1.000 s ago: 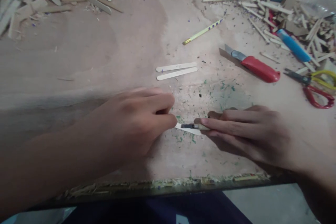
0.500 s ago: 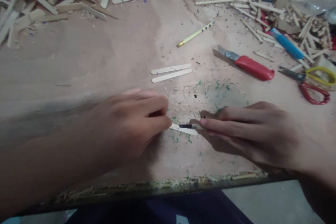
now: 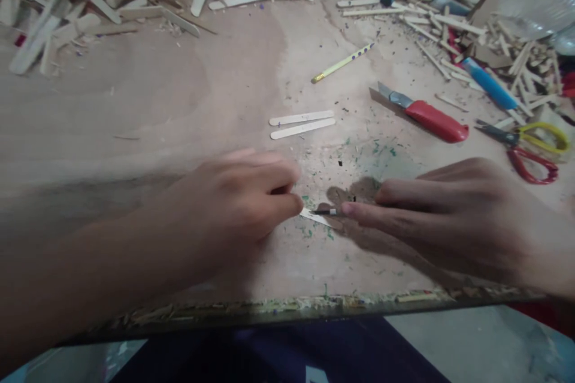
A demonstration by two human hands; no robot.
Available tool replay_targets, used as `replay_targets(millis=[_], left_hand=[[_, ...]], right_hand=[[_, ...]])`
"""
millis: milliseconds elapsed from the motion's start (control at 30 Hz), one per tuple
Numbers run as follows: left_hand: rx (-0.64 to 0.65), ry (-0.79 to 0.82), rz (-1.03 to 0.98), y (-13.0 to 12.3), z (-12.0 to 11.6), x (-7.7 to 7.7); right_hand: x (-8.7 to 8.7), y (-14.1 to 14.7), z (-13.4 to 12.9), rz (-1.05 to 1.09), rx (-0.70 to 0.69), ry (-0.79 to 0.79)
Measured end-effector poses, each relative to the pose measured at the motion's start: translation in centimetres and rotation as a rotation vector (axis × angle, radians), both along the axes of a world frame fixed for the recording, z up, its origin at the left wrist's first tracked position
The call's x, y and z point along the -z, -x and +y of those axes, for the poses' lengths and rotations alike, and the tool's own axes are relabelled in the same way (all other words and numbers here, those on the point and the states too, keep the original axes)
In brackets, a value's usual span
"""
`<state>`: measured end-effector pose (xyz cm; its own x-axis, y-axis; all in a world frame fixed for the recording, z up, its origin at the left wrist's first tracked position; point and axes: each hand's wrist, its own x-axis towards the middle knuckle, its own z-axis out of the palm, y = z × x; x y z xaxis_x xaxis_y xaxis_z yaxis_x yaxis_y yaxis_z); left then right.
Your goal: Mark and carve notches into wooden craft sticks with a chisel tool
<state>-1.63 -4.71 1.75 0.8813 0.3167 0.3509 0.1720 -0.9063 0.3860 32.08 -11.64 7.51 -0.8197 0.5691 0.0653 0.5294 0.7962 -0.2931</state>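
My left hand (image 3: 251,194) is closed on the left end of a pale wooden stick (image 3: 320,218), pressing it near the tabletop. My right hand (image 3: 440,215) pinches a thin dark-tipped tool (image 3: 327,212), most of which my fingers hide. The tool's tip lies over the stick, just right of my left fingertips. Beyond my hands, two flat wooden sticks lie side by side, an upper one (image 3: 302,118) and a lower one (image 3: 303,129). Small green shavings are scattered around the held stick.
A red-handled cutter (image 3: 435,121) and scissors with yellow and red handles (image 3: 534,158) lie at the right. Behind them is a heap of wood pieces (image 3: 523,66). A yellow pencil (image 3: 344,64) lies further back; more sticks (image 3: 96,0) pile up back left.
The view has shifted slightly, so the table items appear moved. My right hand sits a little further from the stick, with its fingers higher; my left hand keeps its hold.
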Motion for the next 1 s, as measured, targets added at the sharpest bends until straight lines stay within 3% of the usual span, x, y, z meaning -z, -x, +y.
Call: replay_targets(millis=[100, 433, 1000], left_hand=[[-0.012, 0.032, -0.009, -0.1, -0.2, 0.2], [-0.034, 0.093, 0.000, -0.1, -0.4, -0.4], [-0.038, 0.081, 0.073, -0.3, -0.6, -0.9]], right_hand=[[-0.1, 0.2, 0.6, 0.008, 0.014, 0.028], [-0.1, 1.3, 1.0, 0.191, 0.115, 0.367], [0.1, 1.6, 0.0, 0.266, 0.230, 0.483]])
